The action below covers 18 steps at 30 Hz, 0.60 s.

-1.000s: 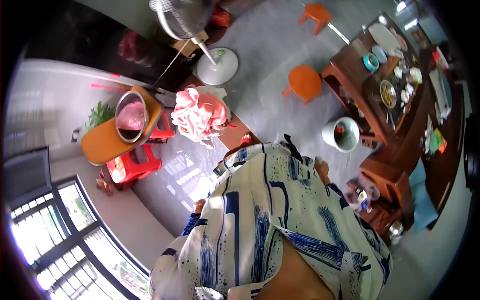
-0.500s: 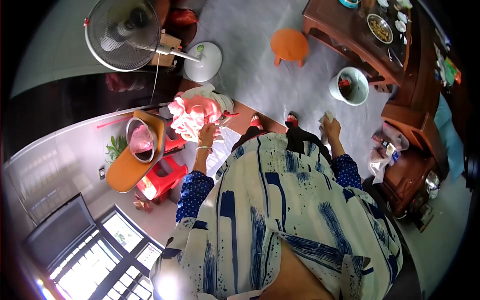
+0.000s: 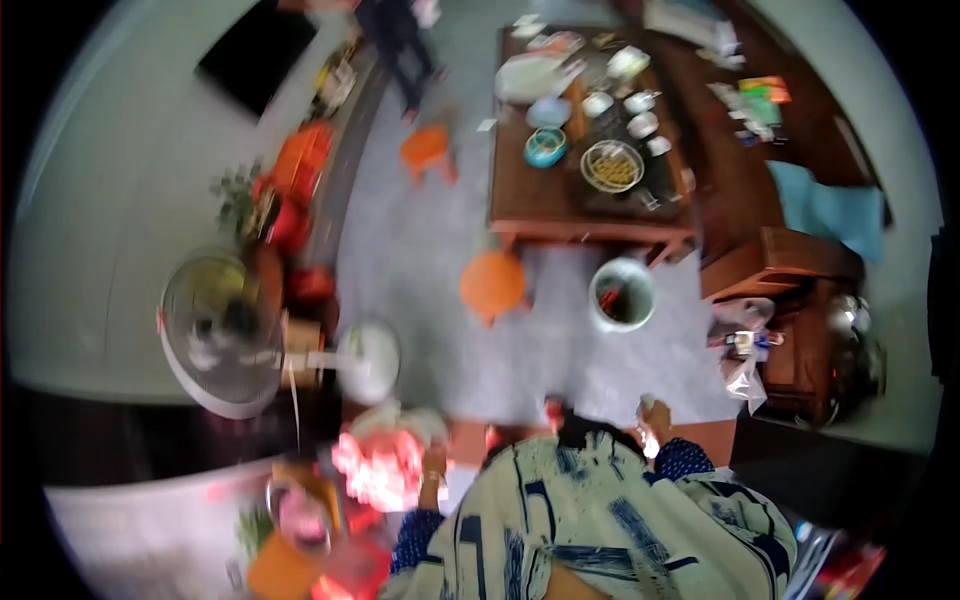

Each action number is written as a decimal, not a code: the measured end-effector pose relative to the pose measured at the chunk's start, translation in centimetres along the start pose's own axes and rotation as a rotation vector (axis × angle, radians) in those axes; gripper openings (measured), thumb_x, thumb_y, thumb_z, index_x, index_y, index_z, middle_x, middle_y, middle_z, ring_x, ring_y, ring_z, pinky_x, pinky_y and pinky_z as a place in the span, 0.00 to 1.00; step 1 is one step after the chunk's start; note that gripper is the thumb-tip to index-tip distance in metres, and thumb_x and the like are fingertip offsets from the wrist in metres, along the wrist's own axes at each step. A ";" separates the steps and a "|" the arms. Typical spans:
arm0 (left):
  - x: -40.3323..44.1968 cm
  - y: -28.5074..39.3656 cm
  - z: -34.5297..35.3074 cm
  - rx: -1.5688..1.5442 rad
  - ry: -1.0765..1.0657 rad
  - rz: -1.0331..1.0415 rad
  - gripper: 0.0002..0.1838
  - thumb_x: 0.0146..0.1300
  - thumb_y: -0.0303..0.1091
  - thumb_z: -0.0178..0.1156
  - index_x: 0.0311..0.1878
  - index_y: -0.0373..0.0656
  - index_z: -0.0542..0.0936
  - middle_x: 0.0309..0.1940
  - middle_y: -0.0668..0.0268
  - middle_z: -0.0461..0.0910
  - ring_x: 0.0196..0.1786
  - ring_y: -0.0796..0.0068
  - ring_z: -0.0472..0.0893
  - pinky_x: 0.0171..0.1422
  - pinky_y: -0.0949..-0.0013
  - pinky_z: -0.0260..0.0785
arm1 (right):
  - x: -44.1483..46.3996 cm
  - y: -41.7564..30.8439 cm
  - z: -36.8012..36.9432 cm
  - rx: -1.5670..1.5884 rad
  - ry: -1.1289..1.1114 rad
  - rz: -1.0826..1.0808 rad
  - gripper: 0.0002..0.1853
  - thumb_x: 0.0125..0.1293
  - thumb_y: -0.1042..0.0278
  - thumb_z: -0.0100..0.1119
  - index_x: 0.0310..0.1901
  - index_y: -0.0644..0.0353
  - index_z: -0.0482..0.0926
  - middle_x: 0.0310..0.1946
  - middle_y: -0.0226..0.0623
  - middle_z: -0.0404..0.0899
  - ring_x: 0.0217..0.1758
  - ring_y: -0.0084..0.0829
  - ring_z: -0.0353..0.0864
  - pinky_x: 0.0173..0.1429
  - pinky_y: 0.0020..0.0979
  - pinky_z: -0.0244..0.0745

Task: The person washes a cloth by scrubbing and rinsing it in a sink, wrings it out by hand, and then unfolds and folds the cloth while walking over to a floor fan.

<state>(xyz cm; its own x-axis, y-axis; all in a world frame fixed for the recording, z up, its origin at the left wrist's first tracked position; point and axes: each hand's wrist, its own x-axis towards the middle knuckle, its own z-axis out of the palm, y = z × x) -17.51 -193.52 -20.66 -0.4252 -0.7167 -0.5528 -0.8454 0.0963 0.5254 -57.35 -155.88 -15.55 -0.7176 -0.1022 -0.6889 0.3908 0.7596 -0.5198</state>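
My left hand [image 3: 434, 461], low and left of centre, is closed on a pink-and-white bundle [image 3: 380, 462]. Blur and glare hide whether the bundle is cloth or plastic. Something whitish [image 3: 415, 420] shows behind its top edge. On the other side, my right hand [image 3: 656, 418] is closed around a crumpled white cloth [image 3: 648, 436], possibly a tissue. Both hands hang apart at either side of my patterned shirt.
A standing fan [image 3: 225, 330] is at left. Ahead are an orange stool [image 3: 492, 284], a pale bucket [image 3: 623, 294] and a dark wooden table [image 3: 540, 205] with dishes. Another person's legs [image 3: 395, 45] show far back. A plastic bag [image 3: 742, 345] lies at right.
The view has swung up and forward, bringing the whole table, a second stool and another person's legs into sight. Both hands keep what they hold and now appear lower in the view.
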 end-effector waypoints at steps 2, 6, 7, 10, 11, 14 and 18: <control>0.5 4.7 -1.0 -0.332 -0.047 -0.198 0.13 0.55 0.37 0.56 0.42 0.44 0.77 0.36 0.61 0.79 0.39 0.60 0.81 0.31 0.54 0.73 | 4.0 1.7 1.2 -0.324 0.191 -0.154 0.17 0.56 0.54 0.56 0.36 0.61 0.80 0.33 0.51 0.81 0.39 0.50 0.81 0.42 0.46 0.76; 1.5 11.0 -2.1 -0.477 -0.063 -0.371 0.12 0.54 0.32 0.55 0.42 0.43 0.76 0.34 0.63 0.80 0.37 0.59 0.83 0.27 0.53 0.74 | 2.7 -4.3 0.3 -0.253 0.235 -0.342 0.20 0.53 0.53 0.56 0.39 0.63 0.79 0.36 0.54 0.80 0.41 0.52 0.80 0.48 0.46 0.74; 4.0 10.0 -1.7 -0.531 -0.137 -0.345 0.16 0.53 0.35 0.57 0.46 0.46 0.77 0.35 0.62 0.81 0.40 0.59 0.83 0.34 0.57 0.77 | 2.1 -5.4 0.1 -0.252 0.283 -0.343 0.19 0.53 0.54 0.57 0.37 0.64 0.79 0.33 0.53 0.80 0.38 0.51 0.80 0.43 0.45 0.74; 9.2 8.5 -0.4 -0.269 -0.032 -0.098 0.19 0.52 0.36 0.56 0.50 0.45 0.77 0.39 0.59 0.82 0.39 0.62 0.83 0.42 0.63 0.76 | 1.0 -6.6 -0.8 -0.215 0.209 -0.311 0.21 0.53 0.52 0.56 0.40 0.64 0.79 0.36 0.54 0.80 0.41 0.52 0.79 0.48 0.46 0.73; 10.0 8.2 -0.7 -0.202 -0.045 -0.003 0.21 0.52 0.37 0.56 0.51 0.44 0.77 0.40 0.57 0.82 0.38 0.63 0.84 0.46 0.65 0.75 | 1.6 -5.4 -0.5 -0.267 0.214 -0.356 0.21 0.54 0.52 0.56 0.40 0.63 0.79 0.35 0.53 0.80 0.40 0.52 0.80 0.46 0.46 0.74; 9.9 10.6 -3.2 -0.316 -0.011 -0.003 0.20 0.55 0.32 0.55 0.52 0.39 0.75 0.36 0.57 0.80 0.29 0.65 0.83 0.24 0.71 0.69 | 0.1 -3.6 -0.1 -0.233 0.217 -0.346 0.18 0.53 0.52 0.57 0.36 0.60 0.81 0.32 0.50 0.81 0.38 0.51 0.80 0.43 0.45 0.75; 9.6 10.7 -7.4 -0.213 0.070 0.046 0.21 0.55 0.33 0.55 0.53 0.38 0.74 0.36 0.57 0.80 0.29 0.66 0.83 0.24 0.71 0.69 | -0.1 -0.1 2.3 -0.357 0.174 -0.223 0.18 0.53 0.53 0.58 0.37 0.59 0.82 0.32 0.50 0.81 0.38 0.50 0.81 0.43 0.44 0.77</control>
<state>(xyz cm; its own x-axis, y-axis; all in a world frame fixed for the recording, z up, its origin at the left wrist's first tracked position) -28.23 -204.50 -15.55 -0.4320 -0.7618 -0.4827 -0.7353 -0.0124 0.6776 -56.04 -157.43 -16.58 -0.8596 -0.2023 -0.4693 0.0145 0.9083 -0.4180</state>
